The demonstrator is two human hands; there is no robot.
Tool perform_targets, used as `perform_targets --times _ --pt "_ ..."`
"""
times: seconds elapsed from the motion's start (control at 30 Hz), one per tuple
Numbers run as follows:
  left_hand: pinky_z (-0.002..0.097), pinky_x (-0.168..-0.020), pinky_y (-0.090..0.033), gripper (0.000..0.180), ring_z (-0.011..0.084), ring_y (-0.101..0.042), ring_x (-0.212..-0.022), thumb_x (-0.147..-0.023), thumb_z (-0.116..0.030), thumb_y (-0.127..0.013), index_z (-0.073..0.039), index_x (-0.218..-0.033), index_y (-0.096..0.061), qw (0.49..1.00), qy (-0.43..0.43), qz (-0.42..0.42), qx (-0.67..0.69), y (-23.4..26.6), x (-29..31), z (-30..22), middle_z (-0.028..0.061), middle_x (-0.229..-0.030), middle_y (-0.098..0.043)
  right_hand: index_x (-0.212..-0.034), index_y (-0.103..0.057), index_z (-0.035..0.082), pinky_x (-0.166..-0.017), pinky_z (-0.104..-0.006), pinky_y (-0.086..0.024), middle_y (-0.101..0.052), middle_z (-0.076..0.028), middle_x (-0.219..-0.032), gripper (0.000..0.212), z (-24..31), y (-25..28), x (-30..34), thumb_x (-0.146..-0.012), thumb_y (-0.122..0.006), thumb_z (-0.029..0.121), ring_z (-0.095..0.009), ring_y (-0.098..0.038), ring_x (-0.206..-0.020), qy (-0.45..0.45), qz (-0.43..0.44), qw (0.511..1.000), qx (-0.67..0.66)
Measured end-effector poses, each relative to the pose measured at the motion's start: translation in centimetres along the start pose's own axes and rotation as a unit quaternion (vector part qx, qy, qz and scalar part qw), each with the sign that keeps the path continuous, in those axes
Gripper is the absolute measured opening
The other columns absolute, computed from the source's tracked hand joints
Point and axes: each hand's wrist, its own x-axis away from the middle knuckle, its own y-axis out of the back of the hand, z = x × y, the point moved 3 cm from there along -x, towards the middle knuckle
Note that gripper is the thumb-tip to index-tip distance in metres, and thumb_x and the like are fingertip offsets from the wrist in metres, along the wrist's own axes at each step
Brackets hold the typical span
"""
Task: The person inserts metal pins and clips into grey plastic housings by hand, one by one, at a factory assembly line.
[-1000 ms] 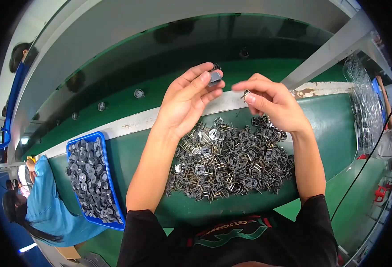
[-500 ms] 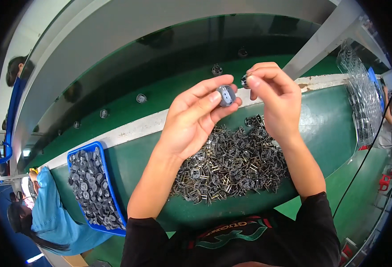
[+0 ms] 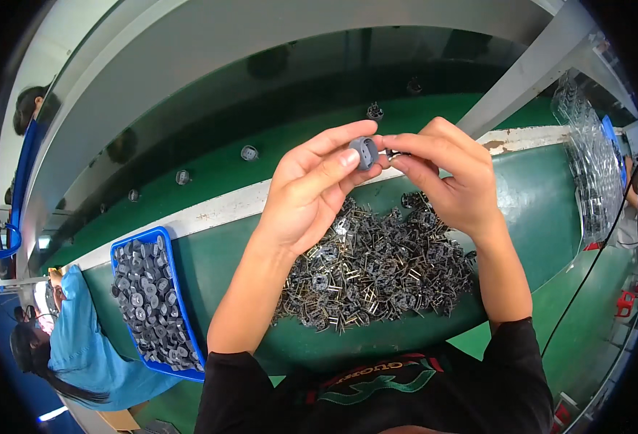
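My left hand [image 3: 301, 192] pinches a grey round plug housing [image 3: 364, 152] between thumb and fingers, its hollow face turned towards my right hand. Between the thumb and forefinger of my right hand [image 3: 460, 173] is a small black part with metal pins [image 3: 394, 153], mostly covered by the fingertips. The two pieces are close together, and I cannot tell whether they touch. Below my hands, a heap of black inserts with metal pins [image 3: 369, 267] spreads over the green tabletop [image 3: 532, 192].
On the left stands a blue tray [image 3: 182, 304] full of grey round housings [image 3: 145, 304]. Beyond a pale ledge [image 3: 218, 210], a green conveyor belt [image 3: 214, 177] carries several spaced pieces. Clear plastic trays [image 3: 587, 159] are stacked at right. A co-worker in blue [image 3: 95, 354] sits at left.
My right hand has turned and lowered slightly, bringing the black part nearer the opening of the housing. The housing has tilted to face right. Pieces on the belt have shifted rightward.
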Motion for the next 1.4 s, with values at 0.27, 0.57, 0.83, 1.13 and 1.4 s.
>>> perform_targets --times 0.27,0.57,0.83,1.13,1.4 --pt "0.0379 -0.104 -0.055 0.042 0.0265 -0.064 -0.118 -0.098 -0.006 -0.061 0.004 -0.137 -0.053 1.0 0.009 0.008 0.029 0.4 0.0 0.9 0.018 -0.128 -0.063 -0.09 -0.067 0.001 -0.05 -0.0264 -0.041 -0.06 -0.006 -0.078 0.019 0.5 0.6 0.3 -0.077 -0.078 -0.005 -0.011 -0.054 -0.059 -0.041 -0.035 0.996 -0.068" --pt "0.0363 -0.096 -0.059 0.035 0.0242 -0.065 -0.115 -0.091 0.005 -0.066 0.004 -0.126 -0.06 1.0 -0.016 0.025 0.004 -0.2 0.2 0.9 0.0219 -0.128 -0.063 -0.093 -0.065 -0.001 -0.055 -0.0288 -0.049 -0.063 -0.01 -0.084 0.017 1.8 0.0 0.3 -0.08 -0.073 -0.008 -0.02 -0.062 -0.067 0.011 -0.066 0.998 -0.008" --pt "0.0392 -0.102 -0.056 0.034 0.0236 -0.064 -0.116 -0.093 0.006 -0.063 0.002 -0.126 -0.056 0.997 -0.001 0.016 0.073 -0.5 0.3 2.4 0.0186 -0.131 -0.06 -0.094 -0.063 0.0 -0.055 -0.0305 -0.05 -0.061 -0.009 -0.084 0.018 2.2 -0.9 0.8 -0.081 -0.072 -0.008 -0.022 -0.063 -0.067 -0.042 -0.097 0.994 0.018" --pt "0.0394 -0.101 -0.057 0.032 0.0247 -0.065 -0.115 -0.093 0.006 -0.063 0.003 -0.124 -0.057 0.998 -0.037 0.005 0.043 -0.3 -0.3 2.7 0.0195 -0.131 -0.059 -0.093 -0.062 0.001 -0.055 -0.0305 -0.05 -0.059 -0.01 -0.086 0.015 1.0 -1.7 1.2 -0.083 -0.071 -0.005 -0.023 -0.063 -0.068 -0.089 -0.131 0.987 -0.033" --pt "0.036 -0.097 -0.059 0.036 0.0244 -0.068 -0.11 -0.093 0.008 -0.062 0.003 -0.128 -0.056 0.999 -0.048 -0.016 0.018 -0.7 -0.3 2.4 0.0183 -0.125 -0.064 -0.091 -0.063 0.003 -0.051 -0.0316 -0.05 -0.06 -0.006 -0.082 0.017 0.7 -1.9 1.1 -0.079 -0.076 0.001 -0.021 -0.063 -0.062 0.006 -0.143 0.985 0.098"
